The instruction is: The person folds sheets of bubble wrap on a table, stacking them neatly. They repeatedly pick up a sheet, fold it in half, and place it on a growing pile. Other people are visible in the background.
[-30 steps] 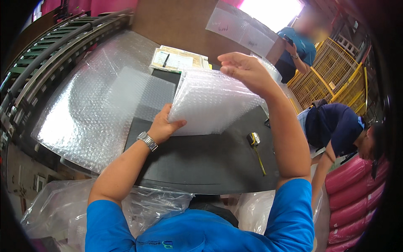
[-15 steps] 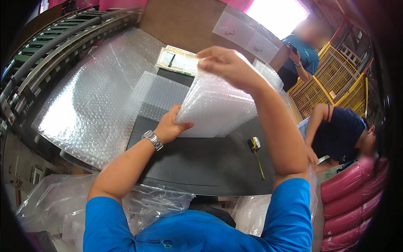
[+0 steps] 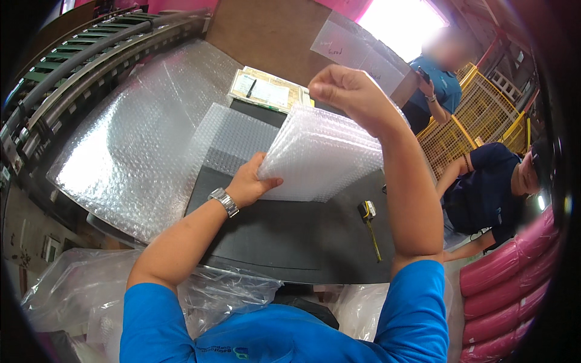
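A stack of clear bubble wrap sheets [image 3: 327,157], which may be bags, is tilted up over the dark table mat [image 3: 266,236]. My left hand [image 3: 249,181] is closed on the stack's left edge, thumb on the near face. Above the far edge, my right hand [image 3: 351,97] has its fingers curled toward the thumb in a pinch. Whether a sheet is between those fingertips cannot be made out. Another piece of bubble wrap [image 3: 239,136] lies flat behind my left hand.
A large bubble wrap sheet [image 3: 133,145] covers the left side, beside a roller conveyor [image 3: 78,54]. Papers [image 3: 269,91] with a pen [image 3: 251,88] lie at the back. A tape measure [image 3: 367,211] rests on the mat, its blade out. Two people work at the right, near pink wrapped rolls [image 3: 508,272].
My right hand has moved right, away from the stack's upper left corner, and the sheet edges have fanned apart. My left hand keeps its grip. The nearer person at right has shifted.
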